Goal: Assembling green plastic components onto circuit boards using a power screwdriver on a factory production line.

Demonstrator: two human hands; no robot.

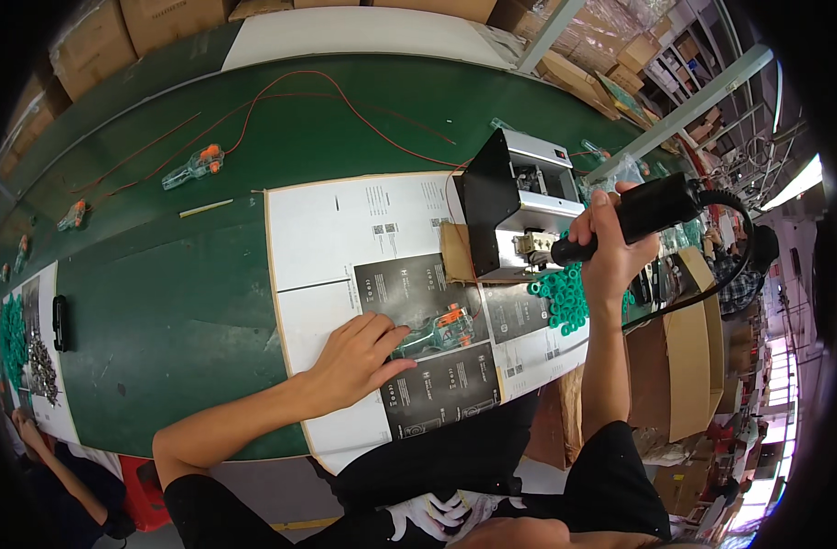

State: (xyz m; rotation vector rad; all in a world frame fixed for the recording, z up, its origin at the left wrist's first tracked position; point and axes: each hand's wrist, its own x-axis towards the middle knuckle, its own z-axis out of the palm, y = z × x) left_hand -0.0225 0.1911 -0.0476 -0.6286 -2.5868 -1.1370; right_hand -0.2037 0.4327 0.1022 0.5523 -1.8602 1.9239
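Note:
My right hand (pixel 617 240) is wrapped round a black corded electric screwdriver (pixel 658 216). The screwdriver's front end points left, at the outlet of a black and silver screw feeder (pixel 519 206); its very tip is hard to make out there. On the printed sheets, a clear plastic housing (pixel 429 337) with orange parts lies flat. My left hand (pixel 359 357) grips its left end between thumb and fingers. Beside the feeder, below my right hand, is a heap of green plastic rings (pixel 565 297).
More clear and orange housings (pixel 195 166) with thin red wires lie across the green table (pixel 162 320). A black marker-like object (pixel 60 323) is at the left, near green parts and small metal pieces (pixel 41 371). Another person's arm (pixel 66 471) shows lower left. Cardboard boxes (pixel 688 366) stand right.

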